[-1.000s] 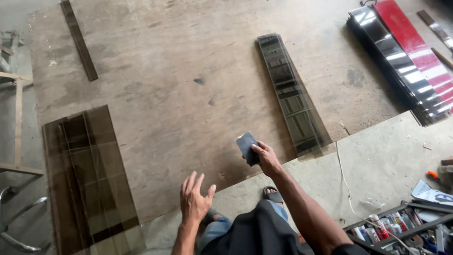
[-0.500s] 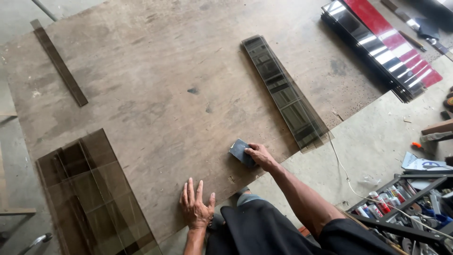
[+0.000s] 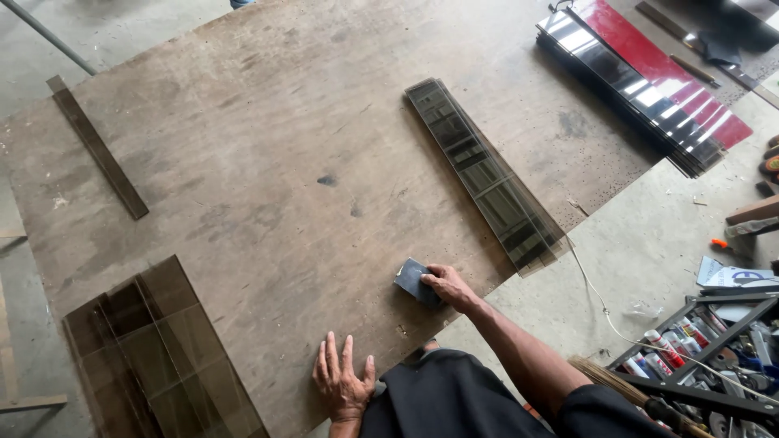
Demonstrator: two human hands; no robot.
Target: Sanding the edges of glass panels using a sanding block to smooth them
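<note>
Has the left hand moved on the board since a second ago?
Yes. The left hand was lifted above the wooden board near its front edge; now it lies flat on it, lower, fingers spread. The camera shifted too, so sideways drift is unclear.

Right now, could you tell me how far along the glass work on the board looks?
Done: tinted glass strips lie stacked on the plywood board, wider panes at its near corner. In hand: the right hand presses a small dark block onto the board; the left hand rests flat. Left: one narrow strip lies apart.
</note>
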